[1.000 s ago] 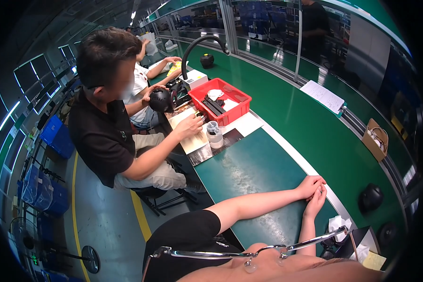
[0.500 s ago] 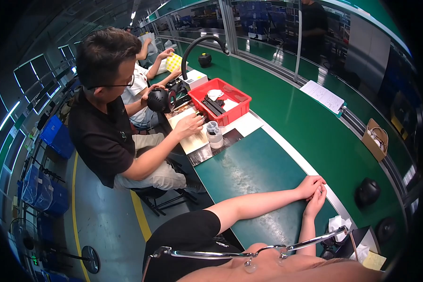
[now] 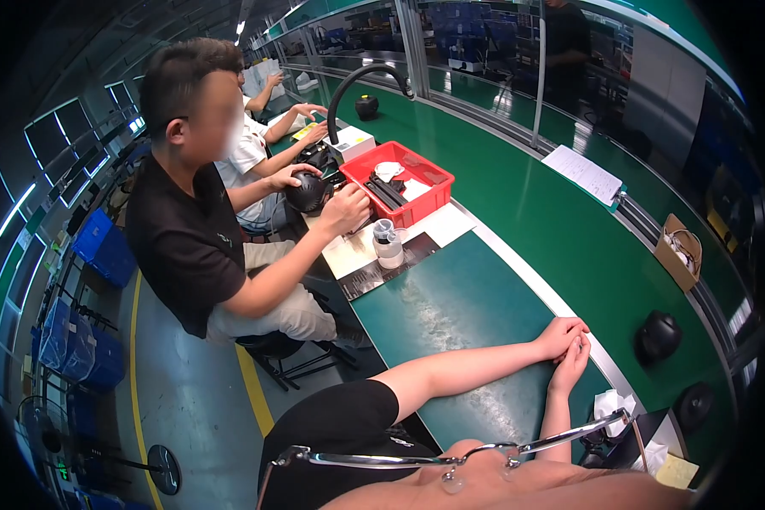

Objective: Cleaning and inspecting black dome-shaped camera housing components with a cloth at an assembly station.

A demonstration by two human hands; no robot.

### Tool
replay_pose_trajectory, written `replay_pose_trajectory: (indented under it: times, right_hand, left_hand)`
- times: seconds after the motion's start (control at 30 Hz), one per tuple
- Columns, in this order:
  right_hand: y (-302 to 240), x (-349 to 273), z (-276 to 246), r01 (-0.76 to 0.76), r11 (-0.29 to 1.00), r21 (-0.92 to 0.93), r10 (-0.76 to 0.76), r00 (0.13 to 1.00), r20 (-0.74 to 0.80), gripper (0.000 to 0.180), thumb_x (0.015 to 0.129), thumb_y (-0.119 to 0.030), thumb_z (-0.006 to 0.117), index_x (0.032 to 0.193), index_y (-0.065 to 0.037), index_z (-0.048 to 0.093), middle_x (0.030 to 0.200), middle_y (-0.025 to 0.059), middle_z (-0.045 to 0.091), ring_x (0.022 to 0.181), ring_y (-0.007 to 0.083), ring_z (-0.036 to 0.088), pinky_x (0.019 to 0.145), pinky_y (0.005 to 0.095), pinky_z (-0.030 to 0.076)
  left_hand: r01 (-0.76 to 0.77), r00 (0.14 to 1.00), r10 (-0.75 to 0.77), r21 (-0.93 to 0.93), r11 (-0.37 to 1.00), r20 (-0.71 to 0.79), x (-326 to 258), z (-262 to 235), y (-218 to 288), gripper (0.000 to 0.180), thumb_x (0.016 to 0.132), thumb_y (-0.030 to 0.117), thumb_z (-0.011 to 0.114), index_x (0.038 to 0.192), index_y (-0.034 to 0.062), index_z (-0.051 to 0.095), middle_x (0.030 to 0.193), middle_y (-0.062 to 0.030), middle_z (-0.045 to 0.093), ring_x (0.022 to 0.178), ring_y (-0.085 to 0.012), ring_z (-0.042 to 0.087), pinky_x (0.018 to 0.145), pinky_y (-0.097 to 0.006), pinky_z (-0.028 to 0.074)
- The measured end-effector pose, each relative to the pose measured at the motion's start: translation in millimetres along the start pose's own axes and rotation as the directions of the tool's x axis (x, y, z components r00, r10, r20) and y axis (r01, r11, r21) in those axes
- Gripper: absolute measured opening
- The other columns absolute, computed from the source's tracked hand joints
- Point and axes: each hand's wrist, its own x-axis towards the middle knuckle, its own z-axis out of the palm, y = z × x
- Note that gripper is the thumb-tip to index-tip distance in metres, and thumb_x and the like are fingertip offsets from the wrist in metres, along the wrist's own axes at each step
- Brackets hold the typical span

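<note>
Resting your left hand [image 3: 561,336] over your right hand [image 3: 572,367], both loosely curled and empty, keep them at the green surface [image 3: 467,314]'s right edge, clear of the black dome-shaped part [image 3: 657,336] just beyond that edge.

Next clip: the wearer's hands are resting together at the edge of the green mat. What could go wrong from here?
1. The left hand and right hand lie at the mat's edge beside the green conveyor; a black round part sits close on it and might brush the fingers if the belt moves.
2. White crumpled tissue lies near the right forearm and may get swept off.
</note>
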Motion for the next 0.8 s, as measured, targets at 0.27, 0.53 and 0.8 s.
replay_pose_trajectory:
  times: [0.27,0.53,0.8]
  right_hand:
    - [-3.1,0.8,0.4,-0.007,1.000,0.009,0.007,1.000,-0.013,0.027,0.094,-0.025,0.041,0.109,-0.003,0.045,0.070,-0.0012,0.047,0.051,0.0028,0.036,0.043,0.0173,0.026]
    - [2.4,-1.6,-2.1,0.011,1.000,-0.013,-0.012,1.000,-0.008,0.026,0.094,-0.024,0.041,0.109,-0.003,0.045,0.070,-0.0008,0.047,0.051,0.0031,0.036,0.044,0.0174,0.027]
    - [-4.1,-4.9,-1.4,0.058,0.987,-0.151,-0.066,0.997,-0.046,0.030,0.089,-0.011,0.045,0.118,-0.003,0.044,0.106,0.0104,0.055,0.094,0.0169,0.053,0.082,0.0284,0.043]
  left_hand:
    - [0.000,1.000,0.000,0.007,1.000,-0.005,1.9,0.9,-1.4,0.024,0.092,0.015,0.040,0.093,-0.0025,0.057,0.065,-0.0049,0.059,0.041,-0.0071,0.047,0.034,-0.021,0.037]
    - [0.078,0.997,-0.077,0.032,0.996,-0.018,-6.4,0.1,17.6,0.023,0.089,0.013,0.043,0.090,-0.0032,0.060,0.067,-0.0086,0.061,0.053,-0.0108,0.056,0.047,-0.025,0.046]
    - [0.039,0.999,-0.041,0.070,0.997,0.016,5.1,-0.7,-25.0,0.021,0.085,0.007,0.047,0.100,-0.0019,0.059,0.074,-0.0051,0.062,0.067,-0.0081,0.056,0.060,-0.024,0.048]
